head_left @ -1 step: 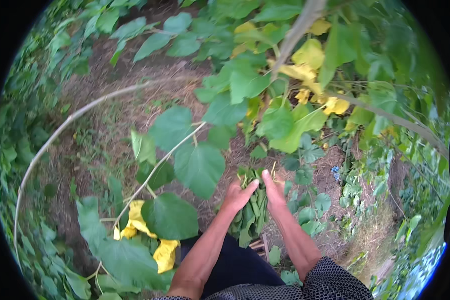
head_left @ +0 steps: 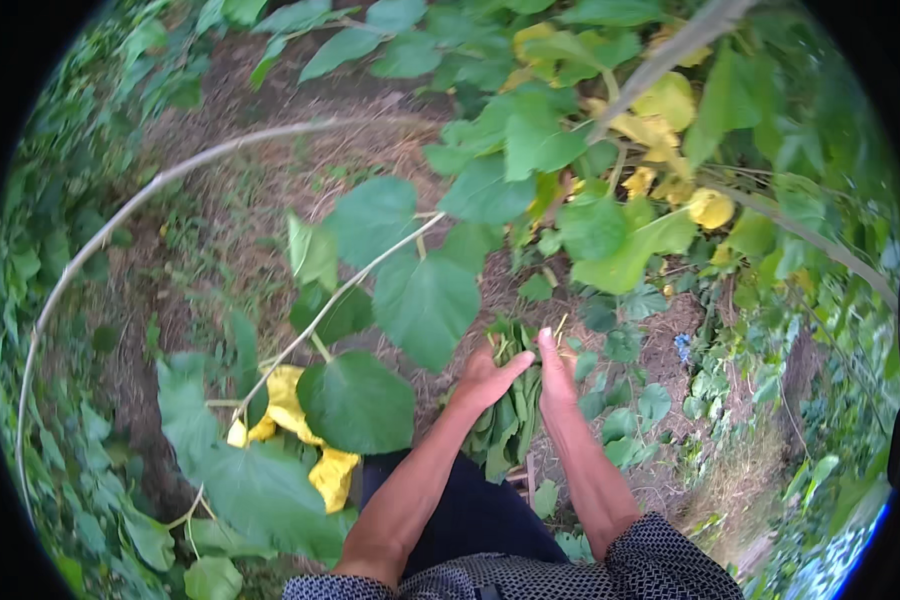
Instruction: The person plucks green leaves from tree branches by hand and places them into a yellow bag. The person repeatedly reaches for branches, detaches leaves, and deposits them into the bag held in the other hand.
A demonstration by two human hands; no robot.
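Observation:
A thick bundle of green leaves (head_left: 507, 425) is held in front of my body, its leaf stalks poking out at the top and its leaves hanging downward. My left hand (head_left: 488, 380) wraps round the bundle's left side, thumb pressed inward. Opposite it, my right hand (head_left: 559, 383) grips the right side with its thumb pointing up, and a thin pale stalk sticks out beside that thumb. The fingers of both hands are mostly hidden behind the leaves. Just left of my hands hangs a large green leaf (head_left: 427, 308) on a slanting branch (head_left: 340, 292).
A long bare stem (head_left: 130, 215) arches across the left side. Yellowed leaves (head_left: 288, 400) hang low on the slanting branch, and more yellow leaves (head_left: 667, 100) show at upper right near a thick branch (head_left: 670, 62). Dry, straw-strewn soil (head_left: 270, 190) lies below. Something small and blue (head_left: 682, 347) shows at right.
The surrounding branches and leaves have shifted slightly right and up in view. Both hands still hold the leaf bundle in nearly the same place.

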